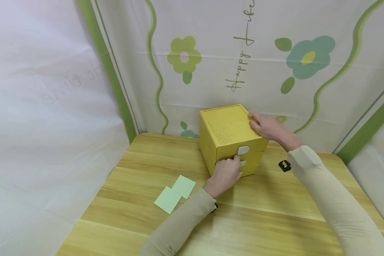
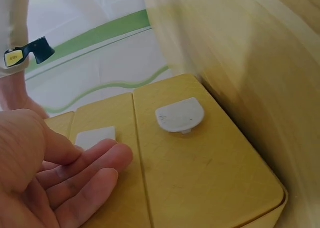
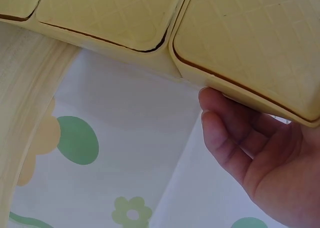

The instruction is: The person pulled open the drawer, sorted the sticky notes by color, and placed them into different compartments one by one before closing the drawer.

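A yellow drawer box (image 1: 225, 129) is set near the far edge of the table (image 1: 268, 220), its three drawers closed. The left hand (image 1: 225, 174) is held at the middle drawer's white handle (image 2: 95, 136), fingers partly curled; whether the handle is pinched cannot be told. The box's upper right side is touched by the loosely bent fingers of the right hand (image 1: 265, 126). Two pale green notes (image 1: 168, 200) are laid together nearer the table's left edge.
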`<state>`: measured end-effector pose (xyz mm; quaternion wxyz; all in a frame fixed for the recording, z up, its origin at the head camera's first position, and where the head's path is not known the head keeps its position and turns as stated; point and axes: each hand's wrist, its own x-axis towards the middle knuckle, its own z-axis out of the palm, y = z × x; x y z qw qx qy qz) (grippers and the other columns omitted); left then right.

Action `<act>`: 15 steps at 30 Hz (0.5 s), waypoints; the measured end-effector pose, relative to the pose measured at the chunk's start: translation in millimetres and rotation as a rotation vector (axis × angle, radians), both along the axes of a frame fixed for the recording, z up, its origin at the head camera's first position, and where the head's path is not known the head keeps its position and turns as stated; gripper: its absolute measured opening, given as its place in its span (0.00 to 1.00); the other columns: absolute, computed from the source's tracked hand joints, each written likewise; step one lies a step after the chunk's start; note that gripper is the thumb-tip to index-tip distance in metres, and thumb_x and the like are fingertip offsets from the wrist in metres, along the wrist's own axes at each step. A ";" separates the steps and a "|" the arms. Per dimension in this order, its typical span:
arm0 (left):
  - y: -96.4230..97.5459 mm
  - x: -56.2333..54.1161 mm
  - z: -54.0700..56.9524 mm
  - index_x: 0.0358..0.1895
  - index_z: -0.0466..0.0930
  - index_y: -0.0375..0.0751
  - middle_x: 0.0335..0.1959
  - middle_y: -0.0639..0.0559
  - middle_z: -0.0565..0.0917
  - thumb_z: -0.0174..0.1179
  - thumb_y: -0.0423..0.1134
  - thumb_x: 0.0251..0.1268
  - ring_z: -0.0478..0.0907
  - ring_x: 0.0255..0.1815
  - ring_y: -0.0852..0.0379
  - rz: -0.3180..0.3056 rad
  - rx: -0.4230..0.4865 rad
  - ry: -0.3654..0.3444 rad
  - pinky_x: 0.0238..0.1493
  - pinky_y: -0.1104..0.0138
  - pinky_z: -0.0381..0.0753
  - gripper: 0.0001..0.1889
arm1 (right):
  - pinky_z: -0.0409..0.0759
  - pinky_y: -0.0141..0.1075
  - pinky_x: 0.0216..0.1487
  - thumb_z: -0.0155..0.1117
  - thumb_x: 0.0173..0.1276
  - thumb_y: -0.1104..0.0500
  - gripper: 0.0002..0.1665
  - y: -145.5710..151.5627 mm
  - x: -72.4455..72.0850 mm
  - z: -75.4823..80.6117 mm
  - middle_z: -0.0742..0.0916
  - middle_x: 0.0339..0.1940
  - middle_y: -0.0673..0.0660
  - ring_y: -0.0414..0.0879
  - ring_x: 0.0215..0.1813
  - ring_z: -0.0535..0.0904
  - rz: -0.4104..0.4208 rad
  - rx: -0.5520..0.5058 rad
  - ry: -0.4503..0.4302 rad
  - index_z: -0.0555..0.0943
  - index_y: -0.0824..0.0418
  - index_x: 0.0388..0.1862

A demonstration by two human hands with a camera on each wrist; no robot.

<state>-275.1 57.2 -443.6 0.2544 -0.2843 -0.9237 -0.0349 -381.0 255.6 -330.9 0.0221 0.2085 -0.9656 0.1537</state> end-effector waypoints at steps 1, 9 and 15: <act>0.3 0.3 -0.6 0.36 0.75 0.44 0.15 0.60 0.77 0.71 0.51 0.54 0.70 0.10 0.67 0.002 0.004 0.005 0.08 0.73 0.63 0.17 | 0.63 0.61 0.69 0.38 0.80 0.50 0.32 0.2 -0.1 0.0 0.68 0.74 0.70 0.71 0.71 0.65 0.000 -0.001 0.003 0.61 0.68 0.74; 0.3 2.9 -6.4 0.35 0.74 0.45 0.14 0.60 0.77 0.70 0.50 0.55 0.72 0.11 0.67 0.001 0.022 0.028 0.08 0.73 0.64 0.17 | 0.63 0.60 0.70 0.38 0.80 0.50 0.32 2.2 -0.7 -3.2 0.68 0.74 0.70 0.70 0.72 0.64 -0.002 0.007 -0.006 0.60 0.68 0.75; -1.1 3.5 -5.0 0.37 0.73 0.44 0.15 0.59 0.77 0.69 0.48 0.57 0.69 0.10 0.67 -0.020 0.012 0.010 0.08 0.74 0.61 0.16 | 0.63 0.60 0.70 0.38 0.80 0.51 0.32 2.5 -2.6 -2.6 0.68 0.73 0.70 0.70 0.71 0.64 -0.005 0.000 0.011 0.61 0.68 0.74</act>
